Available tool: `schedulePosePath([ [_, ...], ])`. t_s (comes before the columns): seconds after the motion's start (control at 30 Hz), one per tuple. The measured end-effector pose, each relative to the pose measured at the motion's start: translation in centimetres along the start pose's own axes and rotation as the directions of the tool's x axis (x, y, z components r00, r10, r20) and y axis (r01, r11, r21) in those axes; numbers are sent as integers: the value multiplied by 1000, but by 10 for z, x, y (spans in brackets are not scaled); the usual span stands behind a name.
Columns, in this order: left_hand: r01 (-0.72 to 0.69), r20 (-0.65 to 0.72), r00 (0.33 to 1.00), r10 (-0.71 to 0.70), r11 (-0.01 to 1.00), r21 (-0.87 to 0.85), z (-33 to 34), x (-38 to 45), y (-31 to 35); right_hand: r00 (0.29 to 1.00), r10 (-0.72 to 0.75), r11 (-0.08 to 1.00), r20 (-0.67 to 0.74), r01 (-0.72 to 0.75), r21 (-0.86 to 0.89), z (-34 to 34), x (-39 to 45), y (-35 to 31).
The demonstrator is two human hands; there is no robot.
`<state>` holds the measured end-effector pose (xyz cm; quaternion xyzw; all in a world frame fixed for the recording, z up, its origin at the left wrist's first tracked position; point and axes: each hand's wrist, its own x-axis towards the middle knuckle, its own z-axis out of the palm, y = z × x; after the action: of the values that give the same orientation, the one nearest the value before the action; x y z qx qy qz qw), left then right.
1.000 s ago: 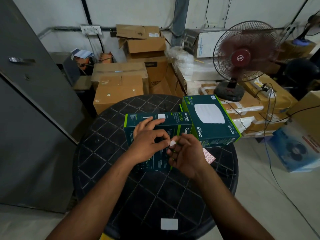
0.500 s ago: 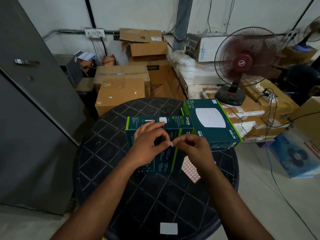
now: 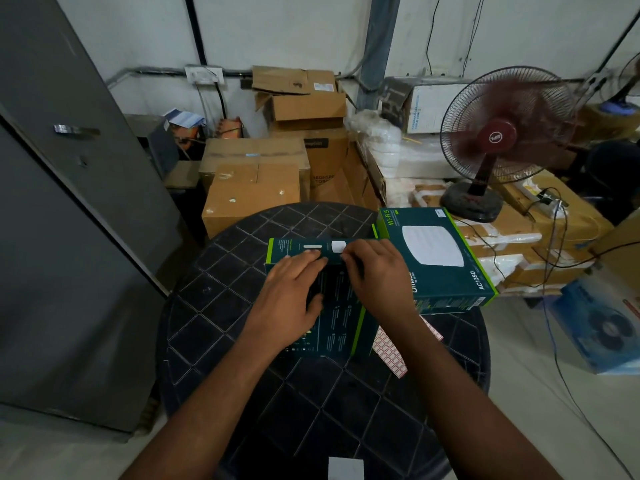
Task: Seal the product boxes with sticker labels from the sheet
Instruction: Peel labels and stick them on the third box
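Note:
A dark teal product box (image 3: pixel 337 317) lies on the round black table (image 3: pixel 221 327). My left hand (image 3: pixel 291 303) presses flat on its top, fingertips at the far edge. My right hand (image 3: pixel 375 275) pinches a small white sticker label (image 3: pixel 343 257) against that same far edge, next to a white label (image 3: pixel 337 245) on the box's far side. A second, larger teal box (image 3: pixel 436 258) lies beside it on the right, touching it. The red-and-white sticker sheet (image 3: pixel 389 353) lies on the table by my right forearm, which covers part of it.
A white label (image 3: pixel 345 467) sits at the table's near edge. Cardboard boxes (image 3: pixel 252 188) are stacked behind the table. A running red fan (image 3: pixel 502 133) stands back right, with cables trailing down. A grey cabinet (image 3: pixel 69 209) fills the left. A blue box (image 3: pixel 602 323) rests on the floor.
Both hands moved from above the near box up to its far edge, carrying the small sticker there. The left hand flattened onto the box. The sticker sheet now lies on the table.

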<state>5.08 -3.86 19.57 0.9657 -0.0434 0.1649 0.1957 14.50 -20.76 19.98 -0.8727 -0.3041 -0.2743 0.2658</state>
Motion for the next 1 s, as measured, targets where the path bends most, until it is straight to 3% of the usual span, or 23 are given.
schedulePosePath([
  [0.4, -40, -81, 996, 41, 999, 8, 4, 8, -7, 987, -151, 965, 45, 157, -209, 1, 6, -3],
  [0.73, -24, -128, 992, 25, 1000, 10, 6, 12, -7, 974, -154, 955, 167, 190, -229, -2, 13, -1],
  [1.0, 2, -235, 972, 14, 998, 68, 6, 23, -2, 966, -214, 944, 142, 242, -224, -6, 10, -9],
])
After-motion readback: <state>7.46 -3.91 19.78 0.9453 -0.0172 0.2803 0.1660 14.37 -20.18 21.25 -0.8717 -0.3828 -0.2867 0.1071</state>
